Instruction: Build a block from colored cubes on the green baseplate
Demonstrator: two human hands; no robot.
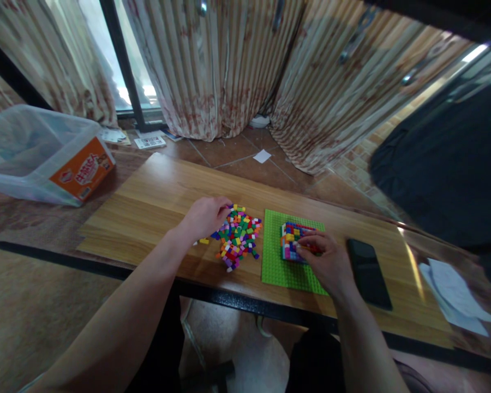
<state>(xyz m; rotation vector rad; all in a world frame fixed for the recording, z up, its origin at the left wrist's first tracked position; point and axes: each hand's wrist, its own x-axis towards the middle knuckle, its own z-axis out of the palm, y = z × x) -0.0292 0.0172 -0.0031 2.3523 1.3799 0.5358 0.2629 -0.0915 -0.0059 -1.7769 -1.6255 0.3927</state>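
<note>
My left hand [209, 214] rests at the far left edge of a loose pile of small toy bricks [239, 234] in many colours. Its fingers are curled together, touching bricks there; whatever lies between them is hidden. A green studded baseplate [272, 267] lies to the right of the pile. On it stands a low, multicoloured block of joined bricks [288, 238]. Over the right part of this block, my right hand [329, 259] is closed in a pinch, thumb and fingertips on a small toy brick at its top. The hand covers part of the block and plate.
A dark phone [369, 273] lies right of the baseplate on the wooden table [147, 202]. White papers [454, 289] sit at the right end. A clear plastic bin [33, 158] with an orange label stands at far left. Stray yellow bricks [204, 240] lie near my left wrist.
</note>
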